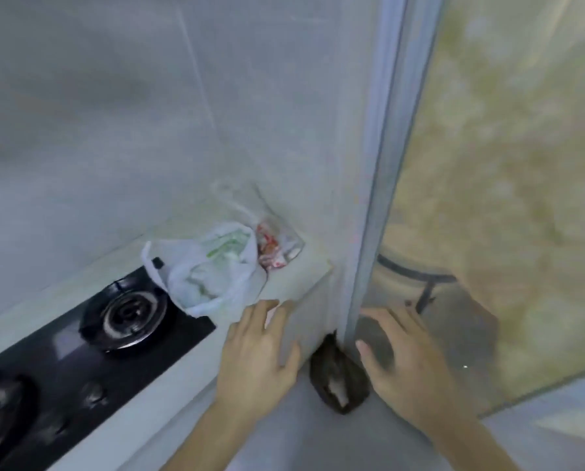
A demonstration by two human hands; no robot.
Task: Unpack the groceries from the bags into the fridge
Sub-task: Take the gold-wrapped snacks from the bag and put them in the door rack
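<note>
Little looks unpacked: the white bag (213, 266) still sits full on the counter (304, 277) at about eleven o'clock from the left hand (260, 351), whose fingers lie spread and empty, the right hand (403, 362) likewise, fridge possibly unseen.

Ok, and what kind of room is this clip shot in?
Most likely a small home kitchen. A black gas hob with burners is set into a pale countertop, and a white plastic grocery bag sits on that counter against the wall. The frame is blurred, so finer detail is unclear.
</note>
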